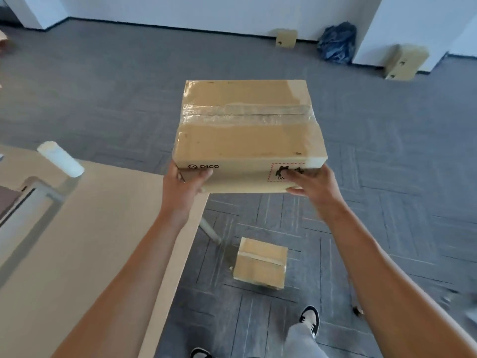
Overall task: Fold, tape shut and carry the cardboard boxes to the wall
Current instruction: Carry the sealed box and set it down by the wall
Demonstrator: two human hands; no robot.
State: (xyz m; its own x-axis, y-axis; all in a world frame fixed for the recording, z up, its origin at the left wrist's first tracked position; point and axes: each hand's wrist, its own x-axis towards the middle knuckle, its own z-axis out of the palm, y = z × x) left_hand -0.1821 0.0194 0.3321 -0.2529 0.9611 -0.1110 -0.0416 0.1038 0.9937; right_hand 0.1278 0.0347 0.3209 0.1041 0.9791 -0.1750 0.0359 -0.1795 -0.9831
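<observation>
A closed cardboard box (pixel 247 135), its top seam covered with clear tape, is held out in front of me above the carpet. My left hand (pixel 182 182) grips its near left corner. My right hand (pixel 308 183) grips its near right corner, fingers over a red-framed label. A smaller taped box (pixel 260 263) sits on the floor below, close to my feet. Two more boxes stand at the far white wall (pixel 206 11): one (pixel 286 38) at the middle, one (pixel 405 62) by a pillar on the right.
A light wooden table (pixel 77 241) fills the lower left, with a white roll (pixel 60 158) on it. A dark blue bag (pixel 336 43) lies against the far wall. Grey carpet (pixel 103 86) stretches between me and the wall. A table leg (pixel 210 229) slants beside the small box.
</observation>
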